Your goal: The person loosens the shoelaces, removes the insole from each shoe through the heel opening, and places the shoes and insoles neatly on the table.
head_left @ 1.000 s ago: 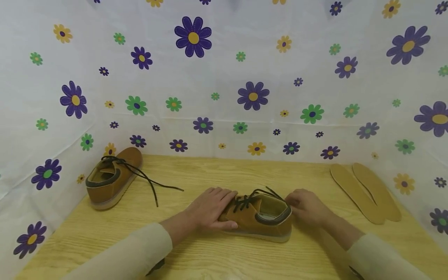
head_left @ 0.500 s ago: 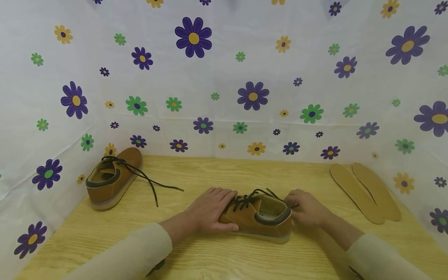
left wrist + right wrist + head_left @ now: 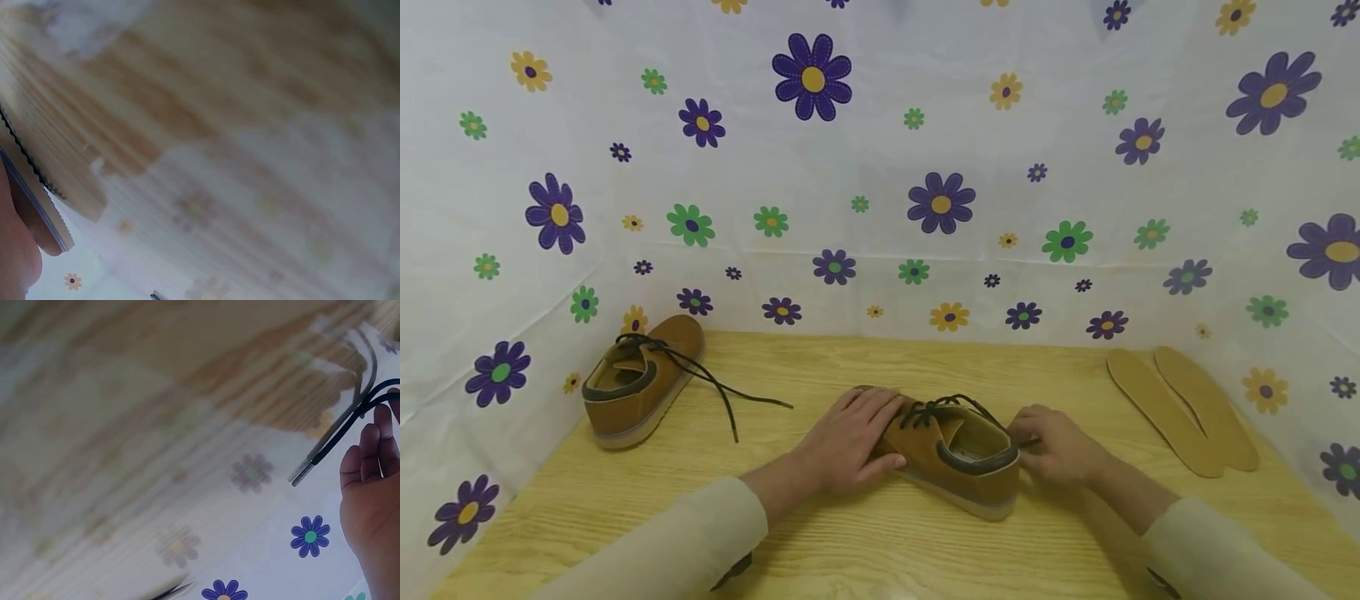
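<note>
A brown lace-up shoe (image 3: 917, 450) with a dark collar stands upright at the middle of the table, toe to the far left and heel toward the near right. Over its toe my left hand (image 3: 853, 442) grips, thumb on the near side and fingers across the top. Part of its sole edge (image 3: 53, 219) shows in the left wrist view. Just beyond the heel, my right hand (image 3: 1054, 442) pinches the black shoelace (image 3: 337, 434). In the right wrist view a lace tip (image 3: 303, 474) sticks out past the curled fingers (image 3: 370, 440).
A matching shoe (image 3: 636, 408) stands at the left by the curtain, its laces (image 3: 730, 400) trailing onto the table. Two tan insoles (image 3: 1165, 417) lie side by side at the right. A flower-printed curtain (image 3: 880, 142) encloses the back and sides of the wooden table (image 3: 850, 550).
The shoe has turned on the table, its toe swinging away to the far side with my left hand. My right hand stays near the heel, and the lace runs straighter toward it.
</note>
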`<action>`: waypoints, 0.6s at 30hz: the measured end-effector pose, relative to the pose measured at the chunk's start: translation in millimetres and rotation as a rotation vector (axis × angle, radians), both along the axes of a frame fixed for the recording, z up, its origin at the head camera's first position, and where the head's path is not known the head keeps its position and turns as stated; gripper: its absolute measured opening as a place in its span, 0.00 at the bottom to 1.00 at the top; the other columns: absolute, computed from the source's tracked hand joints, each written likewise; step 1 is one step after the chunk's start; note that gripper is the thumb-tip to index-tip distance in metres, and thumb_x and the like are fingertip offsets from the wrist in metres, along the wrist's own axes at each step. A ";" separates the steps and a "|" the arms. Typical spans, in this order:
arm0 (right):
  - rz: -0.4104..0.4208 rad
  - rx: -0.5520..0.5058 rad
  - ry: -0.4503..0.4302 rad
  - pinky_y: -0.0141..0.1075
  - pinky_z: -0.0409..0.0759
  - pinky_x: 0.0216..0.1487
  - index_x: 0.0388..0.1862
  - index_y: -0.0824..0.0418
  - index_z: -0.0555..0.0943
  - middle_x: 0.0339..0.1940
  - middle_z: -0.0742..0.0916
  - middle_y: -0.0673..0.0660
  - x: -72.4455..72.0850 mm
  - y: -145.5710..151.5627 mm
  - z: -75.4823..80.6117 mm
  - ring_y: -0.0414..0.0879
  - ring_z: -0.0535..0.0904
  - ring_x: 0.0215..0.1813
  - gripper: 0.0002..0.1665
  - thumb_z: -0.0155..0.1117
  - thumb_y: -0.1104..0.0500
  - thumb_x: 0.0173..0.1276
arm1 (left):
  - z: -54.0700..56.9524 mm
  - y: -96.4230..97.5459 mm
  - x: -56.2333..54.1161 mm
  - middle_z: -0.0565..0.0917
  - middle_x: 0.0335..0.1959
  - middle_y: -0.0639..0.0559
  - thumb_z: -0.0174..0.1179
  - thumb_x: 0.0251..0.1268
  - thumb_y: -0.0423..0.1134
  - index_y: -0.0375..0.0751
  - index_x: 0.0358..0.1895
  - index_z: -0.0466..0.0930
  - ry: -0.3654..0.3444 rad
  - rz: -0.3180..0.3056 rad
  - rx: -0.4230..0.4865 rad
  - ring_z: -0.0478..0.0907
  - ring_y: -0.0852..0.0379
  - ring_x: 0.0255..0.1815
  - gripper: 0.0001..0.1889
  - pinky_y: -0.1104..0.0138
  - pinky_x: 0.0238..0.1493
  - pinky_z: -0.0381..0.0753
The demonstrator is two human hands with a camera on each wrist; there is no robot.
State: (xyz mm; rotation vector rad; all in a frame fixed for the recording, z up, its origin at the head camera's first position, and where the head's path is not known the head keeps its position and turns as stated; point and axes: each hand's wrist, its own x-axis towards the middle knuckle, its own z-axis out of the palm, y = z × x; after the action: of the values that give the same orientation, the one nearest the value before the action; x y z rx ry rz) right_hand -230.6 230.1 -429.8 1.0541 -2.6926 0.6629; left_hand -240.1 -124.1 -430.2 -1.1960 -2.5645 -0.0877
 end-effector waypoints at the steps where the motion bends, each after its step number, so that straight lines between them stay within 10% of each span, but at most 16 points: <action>1: 0.001 -0.007 -0.006 0.38 0.79 0.43 0.34 0.52 0.86 0.35 0.85 0.44 0.4 -0.3 0.2 0.39 0.77 0.40 0.05 0.68 0.58 0.59 | -0.4 0.4 -0.3 0.67 0.74 0.43 0.41 0.75 0.66 0.36 0.75 0.61 0.011 0.011 0.008 0.63 0.46 0.75 0.41 0.48 0.73 0.61; 13: 0.084 -0.067 0.003 0.37 0.79 0.45 0.34 0.50 0.85 0.36 0.85 0.43 -0.5 -10.5 -2.3 0.37 0.78 0.41 0.06 0.72 0.59 0.57 | -4.4 -0.2 -2.9 0.78 0.52 0.45 0.53 0.70 0.65 0.39 0.53 0.77 0.133 0.174 0.064 0.75 0.46 0.55 0.30 0.52 0.58 0.71; 18: 0.165 -0.095 0.050 0.41 0.79 0.49 0.35 0.51 0.86 0.39 0.87 0.46 -0.4 -13.1 -3.0 0.41 0.79 0.44 0.09 0.73 0.62 0.55 | -5.0 0.3 -2.0 0.78 0.39 0.52 0.55 0.72 0.59 0.45 0.37 0.77 0.212 0.111 0.038 0.74 0.51 0.43 0.19 0.57 0.50 0.71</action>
State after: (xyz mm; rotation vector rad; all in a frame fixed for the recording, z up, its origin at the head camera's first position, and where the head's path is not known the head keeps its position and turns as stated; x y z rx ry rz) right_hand -231.0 217.0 -432.8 1.2592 -2.5245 0.7729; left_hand -242.1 -123.9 -435.2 -0.9906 -2.4260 0.0145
